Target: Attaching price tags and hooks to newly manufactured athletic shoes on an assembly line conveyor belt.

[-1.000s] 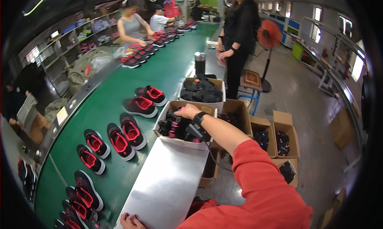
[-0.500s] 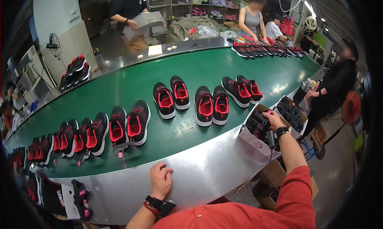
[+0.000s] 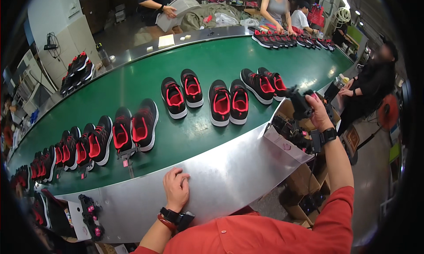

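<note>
My left hand rests on the steel ledge, fingers loosely bent and nothing in them. Above an open cardboard box at the right, my right hand is closed around a bunch of black plastic shoe hangers with a bit of pink on them. More black hangers lie inside that box. Closest to this hand is a pair of black and red shoes on the green conveyor belt. Two more pairs stand to its left, one of them a black and red pair.
A row of shoes lines the belt at the left, some with hangers and pink tags. Several hangers lie on the ledge's left end. Co-workers stand across the belt; another person is at the right near a red fan.
My right hand has risen out of the box, lifting black shoe hangers. The left hand stays on the ledge. The shoes appear slightly higher and further left in view.
</note>
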Demonstrator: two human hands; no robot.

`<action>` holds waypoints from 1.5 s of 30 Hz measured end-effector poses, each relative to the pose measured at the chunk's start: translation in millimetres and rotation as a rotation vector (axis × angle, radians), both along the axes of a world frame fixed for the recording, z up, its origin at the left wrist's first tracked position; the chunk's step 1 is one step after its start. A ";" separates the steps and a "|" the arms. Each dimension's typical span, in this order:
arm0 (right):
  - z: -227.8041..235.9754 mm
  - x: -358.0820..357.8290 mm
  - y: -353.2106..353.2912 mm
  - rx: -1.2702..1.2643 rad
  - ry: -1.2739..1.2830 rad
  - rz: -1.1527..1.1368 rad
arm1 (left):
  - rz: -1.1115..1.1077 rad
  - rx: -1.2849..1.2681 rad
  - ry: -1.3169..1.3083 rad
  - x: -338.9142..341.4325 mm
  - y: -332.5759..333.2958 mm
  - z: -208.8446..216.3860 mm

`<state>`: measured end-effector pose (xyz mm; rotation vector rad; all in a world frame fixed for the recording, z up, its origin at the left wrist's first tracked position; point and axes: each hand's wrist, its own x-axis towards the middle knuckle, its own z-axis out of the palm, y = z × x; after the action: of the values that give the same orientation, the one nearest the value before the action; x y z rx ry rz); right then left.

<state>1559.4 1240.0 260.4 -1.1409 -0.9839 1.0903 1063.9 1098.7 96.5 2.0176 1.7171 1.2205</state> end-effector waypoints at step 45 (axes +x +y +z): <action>-133.6 -254.6 -95.2 0.202 -0.742 0.611 | -0.105 -0.341 -0.141 15.8 -13.4 24.9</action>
<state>1304.8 1144.7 126.9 -1.1189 -2.0768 0.9978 1079.6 1085.3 121.5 1.7536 1.6035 0.9377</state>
